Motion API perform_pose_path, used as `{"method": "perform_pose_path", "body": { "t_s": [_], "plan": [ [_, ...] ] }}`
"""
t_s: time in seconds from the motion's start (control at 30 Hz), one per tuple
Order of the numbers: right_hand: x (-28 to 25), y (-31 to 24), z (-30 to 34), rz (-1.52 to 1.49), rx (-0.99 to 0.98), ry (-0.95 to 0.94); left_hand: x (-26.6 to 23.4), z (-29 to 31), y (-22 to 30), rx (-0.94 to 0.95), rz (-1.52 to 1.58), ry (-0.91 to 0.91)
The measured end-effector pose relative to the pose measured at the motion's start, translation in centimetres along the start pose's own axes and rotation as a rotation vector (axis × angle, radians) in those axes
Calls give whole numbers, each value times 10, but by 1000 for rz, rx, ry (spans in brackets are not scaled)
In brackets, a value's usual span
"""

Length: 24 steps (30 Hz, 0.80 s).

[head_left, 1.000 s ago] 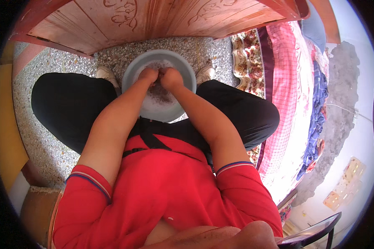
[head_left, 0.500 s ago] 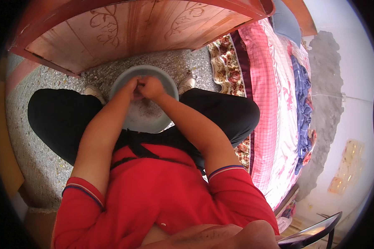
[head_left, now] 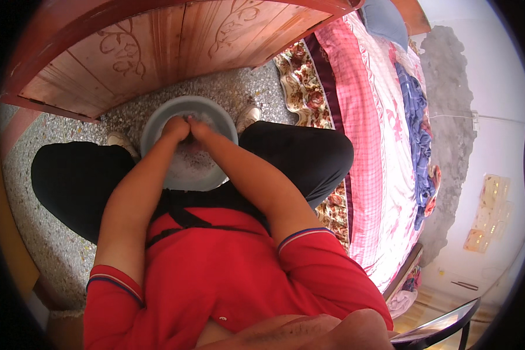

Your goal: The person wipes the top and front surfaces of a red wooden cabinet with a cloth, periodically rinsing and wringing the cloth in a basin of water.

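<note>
A round grey-blue basin (head_left: 217, 105) stands on the floor between my knees, with cloudy, sudsy water (head_left: 192, 164) in it. My left hand (head_left: 175, 128) and my right hand (head_left: 199, 128) meet over the far half of the basin, side by side and touching. Both are closed with the fingers curled inward. Whatever lies between them is hidden by the hands and too small to name. Darkish specks or shapes show in the water just below my wrists.
A carved wooden panel (head_left: 157, 52) with a red-brown frame rises beyond the basin. To the right is a bed with a pink checked cover (head_left: 370, 134) and a floral skirt (head_left: 309, 93). My shoes (head_left: 248, 118) flank the basin on a speckled floor (head_left: 58, 216).
My hands have shifted: the left has turned more knuckles-up, and the right has slid lower beside it. The whole view has swung slightly, moving the basin left in the picture.
</note>
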State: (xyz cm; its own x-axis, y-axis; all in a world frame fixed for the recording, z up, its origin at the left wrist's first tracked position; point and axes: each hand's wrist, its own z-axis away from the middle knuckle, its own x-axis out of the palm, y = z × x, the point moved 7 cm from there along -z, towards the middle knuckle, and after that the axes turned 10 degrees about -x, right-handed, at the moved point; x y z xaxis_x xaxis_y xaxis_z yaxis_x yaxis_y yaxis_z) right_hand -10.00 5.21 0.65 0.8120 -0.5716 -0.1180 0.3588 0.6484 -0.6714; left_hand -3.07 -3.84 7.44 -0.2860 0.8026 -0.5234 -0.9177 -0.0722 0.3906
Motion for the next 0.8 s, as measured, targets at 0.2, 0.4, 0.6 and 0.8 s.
{"method": "perform_pose_path", "body": {
  "t_s": [0.2,0.4,0.6,0.8],
  "plan": [
    [-47,5,-29,299,-114,-39,27,18,27,334,-353,-268],
    [-40,8,-29,1155,-410,-281,64,-19,-11,224,-270,-469],
    [-10,-37,9,876,-439,-291,50,-19,-23,538,-148,-491],
    [-18,-66,19,610,-107,-532,50,-14,-27,176,-151,-590]
  ]
}}
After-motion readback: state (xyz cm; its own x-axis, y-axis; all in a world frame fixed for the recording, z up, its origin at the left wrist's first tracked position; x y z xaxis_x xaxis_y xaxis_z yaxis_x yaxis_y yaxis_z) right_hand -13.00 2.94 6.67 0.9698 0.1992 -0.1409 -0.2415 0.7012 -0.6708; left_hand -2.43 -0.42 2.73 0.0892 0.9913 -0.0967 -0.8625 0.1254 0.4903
